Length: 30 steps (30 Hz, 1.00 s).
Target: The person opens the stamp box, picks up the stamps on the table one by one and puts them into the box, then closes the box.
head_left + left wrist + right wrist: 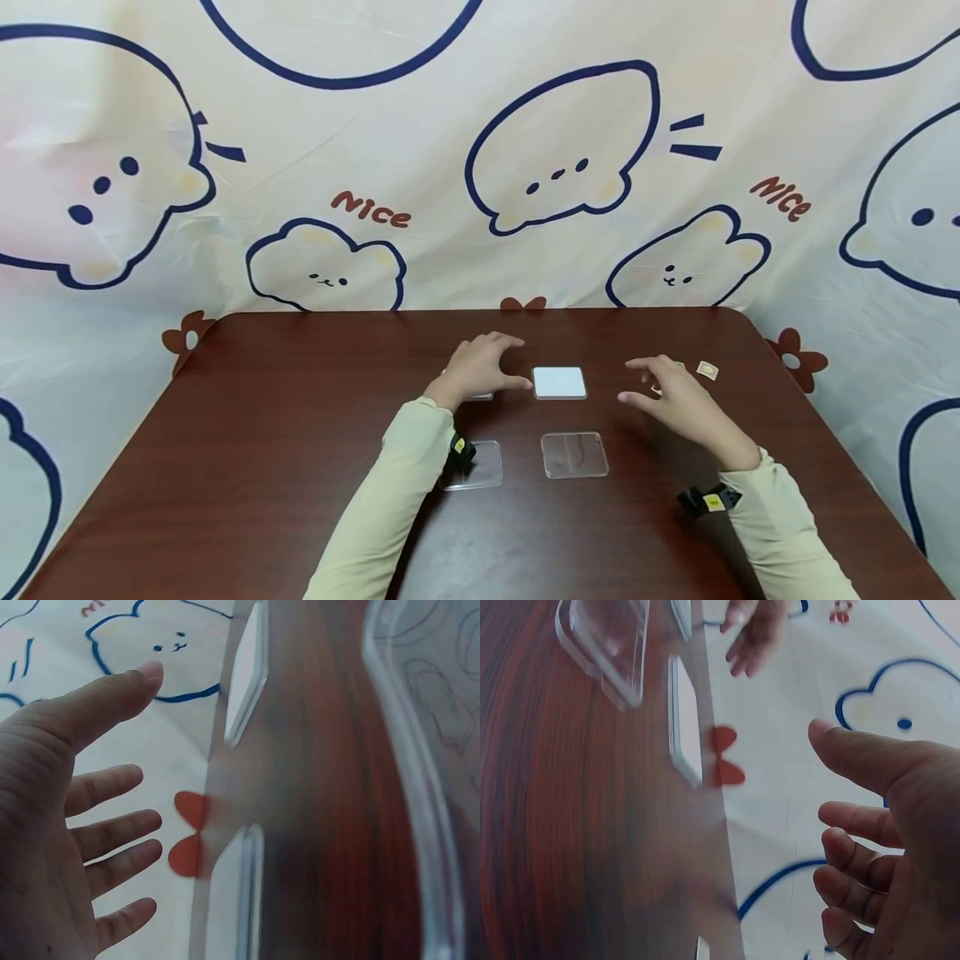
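Observation:
My left hand [480, 367] hovers above the far part of the table, thumb and fingers spread apart and holding nothing. It largely covers one white rectangular slab [480, 397] in the head view. Beside its thumb lies a second white slab [559, 382], flat with a pale rim. In the left wrist view both show, the upper slab [247, 675] and the lower slab [234, 900]. Farther right, my right hand [678, 404] is held over the table with fingers loosely bent and nothing in them. A small cream square piece [707, 370] lies just beyond it; other small pieces are partly hidden behind the fingers.
Two clear plastic trays or lids lie nearer the front: the right clear tray [574, 455] shows fully, while the left clear tray [483, 464] is partly behind the left wrist. The dark wooden table [262, 467] ends at a patterned cloth backdrop [435, 167].

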### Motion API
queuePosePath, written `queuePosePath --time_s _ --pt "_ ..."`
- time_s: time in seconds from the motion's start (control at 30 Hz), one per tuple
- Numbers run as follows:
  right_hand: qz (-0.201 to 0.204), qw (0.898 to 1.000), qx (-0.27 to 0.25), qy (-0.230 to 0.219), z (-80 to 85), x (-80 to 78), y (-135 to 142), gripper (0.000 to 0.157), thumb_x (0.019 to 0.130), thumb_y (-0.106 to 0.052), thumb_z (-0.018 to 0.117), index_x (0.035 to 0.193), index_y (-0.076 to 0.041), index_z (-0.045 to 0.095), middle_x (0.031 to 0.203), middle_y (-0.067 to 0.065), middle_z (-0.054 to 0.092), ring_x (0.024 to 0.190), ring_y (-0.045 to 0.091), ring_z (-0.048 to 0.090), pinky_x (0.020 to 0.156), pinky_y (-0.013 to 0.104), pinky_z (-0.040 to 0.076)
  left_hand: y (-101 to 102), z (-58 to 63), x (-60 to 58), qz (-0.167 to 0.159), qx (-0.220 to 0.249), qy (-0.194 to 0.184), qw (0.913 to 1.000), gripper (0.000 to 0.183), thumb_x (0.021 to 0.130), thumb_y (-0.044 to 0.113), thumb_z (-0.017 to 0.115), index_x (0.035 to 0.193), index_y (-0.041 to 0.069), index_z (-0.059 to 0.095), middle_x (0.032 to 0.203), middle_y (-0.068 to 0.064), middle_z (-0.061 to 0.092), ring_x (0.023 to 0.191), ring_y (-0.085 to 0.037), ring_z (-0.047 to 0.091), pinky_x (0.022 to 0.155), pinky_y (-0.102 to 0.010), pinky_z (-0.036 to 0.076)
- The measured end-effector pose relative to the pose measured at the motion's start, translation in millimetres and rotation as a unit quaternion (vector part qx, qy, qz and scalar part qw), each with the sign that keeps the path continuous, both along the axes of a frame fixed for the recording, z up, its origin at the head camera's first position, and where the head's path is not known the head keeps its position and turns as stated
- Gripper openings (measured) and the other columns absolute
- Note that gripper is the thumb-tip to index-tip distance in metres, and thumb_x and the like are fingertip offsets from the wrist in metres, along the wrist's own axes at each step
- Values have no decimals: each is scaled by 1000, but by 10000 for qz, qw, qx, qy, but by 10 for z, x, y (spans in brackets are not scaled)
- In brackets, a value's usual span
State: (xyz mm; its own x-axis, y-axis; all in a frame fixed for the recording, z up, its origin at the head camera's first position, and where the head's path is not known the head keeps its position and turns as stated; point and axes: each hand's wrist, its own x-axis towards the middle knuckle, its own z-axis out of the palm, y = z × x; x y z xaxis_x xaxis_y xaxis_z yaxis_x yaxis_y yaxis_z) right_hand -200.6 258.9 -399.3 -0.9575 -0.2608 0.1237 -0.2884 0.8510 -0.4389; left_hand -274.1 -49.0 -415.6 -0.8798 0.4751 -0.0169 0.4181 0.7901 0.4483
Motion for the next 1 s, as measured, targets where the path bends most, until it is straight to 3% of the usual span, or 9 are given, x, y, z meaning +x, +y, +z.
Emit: queuePosePath --time_s 0.27,0.5,1.0 --pt "-360 9989 97 -278 -68 -4 315 56 87 -35 72 125 4 57 103 20 59 88 27 55 71 37 48 183 -81 -19 -245 -152 -345 9990 71 79 54 72 140 23 50 148 -4 45 136 -27 42 110 -51 32" --pt "-472 9979 334 -307 -127 -28 499 53 87 -33 71 124 3 59 102 17 60 94 29 59 75 45 50 278 -104 -60 -414 -290 -458 9977 71 79 53 73 139 23 52 147 -4 47 135 -26 44 110 -51 32" --pt "-610 9912 1003 -609 -225 -179 593 52 89 -36 66 124 2 60 107 21 68 93 35 65 73 55 50 264 -147 -100 -482 -630 -445 9959 67 82 54 70 138 23 53 148 -4 44 136 -27 42 108 -50 36"
